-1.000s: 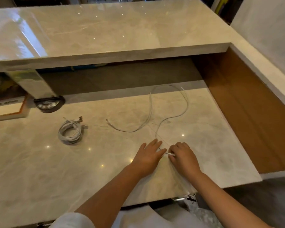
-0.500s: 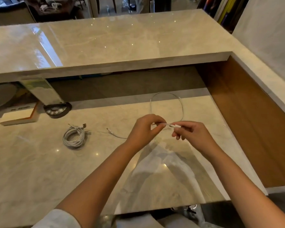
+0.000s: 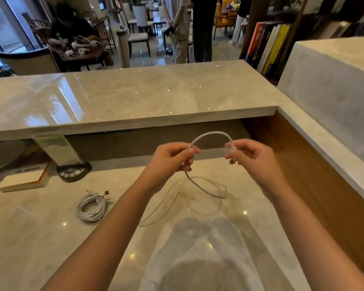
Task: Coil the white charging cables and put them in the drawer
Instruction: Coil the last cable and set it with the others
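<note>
**First loop forming on the second cable**

Both hands are raised above the bench, apart from each other. The left hand (image 3: 172, 156) pinches the white cable (image 3: 210, 135) between thumb and fingers, and the right hand (image 3: 248, 156) pinches its end, so a short arch of cable spans between them. The rest hangs from the left hand and trails loose over the bench (image 3: 40, 238). Judging by this, coiling of this cable has only begun. Farther left a coiled cable (image 3: 91, 208) already lies finished on the bench. No drawer is in view, so both cables remain to be stowed. Open bench surrounds the work; the wood side panel (image 3: 315, 185) bounds the right, and the raised counter (image 3: 135, 97) overhangs the far edge.
</note>
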Demonstrator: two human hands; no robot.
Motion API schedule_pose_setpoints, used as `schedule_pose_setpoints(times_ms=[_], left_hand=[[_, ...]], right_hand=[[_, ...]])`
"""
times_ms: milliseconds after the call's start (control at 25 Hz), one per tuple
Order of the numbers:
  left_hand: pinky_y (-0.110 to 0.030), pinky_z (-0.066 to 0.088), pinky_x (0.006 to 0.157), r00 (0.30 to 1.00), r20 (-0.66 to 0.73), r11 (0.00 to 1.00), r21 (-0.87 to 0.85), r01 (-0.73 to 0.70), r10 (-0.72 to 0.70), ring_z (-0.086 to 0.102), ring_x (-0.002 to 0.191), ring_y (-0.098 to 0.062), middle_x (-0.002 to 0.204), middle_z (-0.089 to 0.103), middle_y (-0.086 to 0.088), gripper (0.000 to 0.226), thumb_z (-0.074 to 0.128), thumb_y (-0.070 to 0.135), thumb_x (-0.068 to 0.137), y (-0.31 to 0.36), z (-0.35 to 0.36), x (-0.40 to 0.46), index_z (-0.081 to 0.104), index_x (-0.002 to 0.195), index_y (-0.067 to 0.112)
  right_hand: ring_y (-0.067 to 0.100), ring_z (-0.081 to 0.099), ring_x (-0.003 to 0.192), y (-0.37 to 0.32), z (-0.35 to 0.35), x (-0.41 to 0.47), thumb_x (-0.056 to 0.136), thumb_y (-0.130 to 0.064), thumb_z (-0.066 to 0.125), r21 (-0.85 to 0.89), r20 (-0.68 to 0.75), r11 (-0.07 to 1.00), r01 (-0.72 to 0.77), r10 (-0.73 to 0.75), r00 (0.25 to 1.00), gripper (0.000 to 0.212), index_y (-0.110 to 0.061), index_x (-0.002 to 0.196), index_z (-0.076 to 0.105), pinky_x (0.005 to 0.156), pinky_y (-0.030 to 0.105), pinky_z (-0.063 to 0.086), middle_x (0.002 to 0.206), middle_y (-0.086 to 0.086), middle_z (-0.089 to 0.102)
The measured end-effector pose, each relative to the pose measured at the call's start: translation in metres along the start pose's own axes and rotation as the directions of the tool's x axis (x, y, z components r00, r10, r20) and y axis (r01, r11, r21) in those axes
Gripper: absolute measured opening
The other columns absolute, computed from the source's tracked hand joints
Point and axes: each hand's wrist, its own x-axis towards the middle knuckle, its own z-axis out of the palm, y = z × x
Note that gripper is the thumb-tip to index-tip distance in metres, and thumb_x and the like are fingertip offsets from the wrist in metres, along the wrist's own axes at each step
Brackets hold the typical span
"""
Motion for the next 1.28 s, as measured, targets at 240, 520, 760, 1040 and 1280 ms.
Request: schedule_pose_setpoints(times_ms=[240,520,760,1040,1280], left_hand=[[-0.025,0.055,0.066,0.936,0.324,0.989,0.000,0.145,-0.137,0.059,0.061,-0.010,0.067,0.062,0.001,0.018,0.050,0.010,0.089,0.016,-0.026,-0.006,0.067,0.087,0.012],[-0.020,0.050,0.054,0.988,0.119,0.927,-0.350,0.133,-0.096,0.052,0.053,-0.007,0.061,0.056,0.003,0.021,0.048,0.011,0.088,-0.008,-0.034,-0.013,0.067,0.081,0.014],[-0.017,0.049,0.058,0.997,-0.046,0.995,0.071,0.073,-0.070,0.054,0.061,-0.003,0.071,0.069,0.013,0.019,0.054,0.016,0.091,-0.011,0.003,-0.007,0.072,0.094,0.022],[-0.012,0.039,0.050,0.992,0.110,0.925,0.369,-0.096,0.059,0.045,0.050,0.001,0.056,0.062,0.021,0.024,0.049,0.022,0.095,-0.012,0.018,-0.013,0.068,0.090,0.036],[-0.016,0.039,0.054,0.957,0.266,0.942,0.335,0.023,-0.118,0.044,0.055,-0.002,0.066,0.060,0.018,0.034,0.037,0.019,0.099,-0.015,0.011,-0.018,0.070,0.090,0.012]], right_hand=[[0.003,0.060,0.073,-0.014,-0.026,0.027,0.092,-0.022,0.054,-0.196,-0.244,0.980,0.029,-0.078,0.967,0.011,-0.021,0.098,0.063,0.066,0.017,0.047,0.087,-0.003,0.067],[0.012,0.058,0.067,0.001,-0.024,0.013,0.092,-0.026,0.054,-0.485,-0.212,0.868,-0.108,0.002,0.977,0.012,-0.025,0.095,0.065,0.060,0.028,0.051,0.082,-0.001,0.065],[0.012,0.061,0.071,-0.004,0.025,-0.010,0.092,-0.028,0.054,-0.739,0.187,0.672,0.058,0.122,0.975,0.021,-0.015,0.094,0.070,0.070,0.029,0.053,0.081,0.001,0.070],[0.008,0.054,0.057,-0.034,0.014,-0.014,0.092,-0.021,0.054,-0.127,0.362,0.955,-0.268,0.296,0.884,0.021,-0.012,0.093,0.073,0.060,0.021,0.049,0.061,0.000,0.062],[0.007,0.055,0.060,-0.030,0.011,-0.011,0.086,-0.030,0.059,0.035,0.340,0.949,-0.315,0.285,0.896,0.024,-0.010,0.091,0.072,0.061,0.019,0.047,0.064,0.000,0.064]])
